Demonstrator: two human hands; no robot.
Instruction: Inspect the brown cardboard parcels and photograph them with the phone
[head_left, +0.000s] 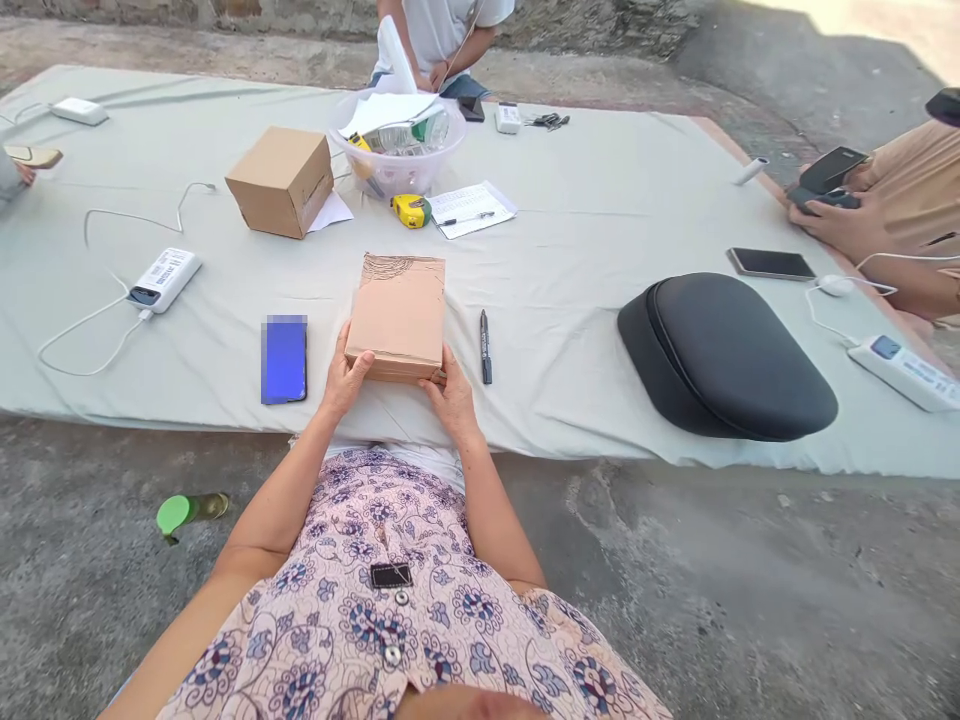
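Observation:
A small brown cardboard box (397,310) is on the cloth-covered table in front of me, with dark curved pen lines drawn near its far left edge. My left hand (346,375) grips its near left corner, thumb on the top. At the near right corner my right hand (451,392) holds the box too, fingers at its side and lower edge. Just right of the box lies a black marker pen (486,347). To the left a smartphone (284,360) rests flat, its screen blue and pixelated.
Behind are a larger cardboard box (281,182), a yellow tape measure (411,211), a paper sheet (480,208) and a plastic basin (397,170) of items. A black rounded case (727,355) stands right, a white power bank (165,280) left. Other people sit around the table.

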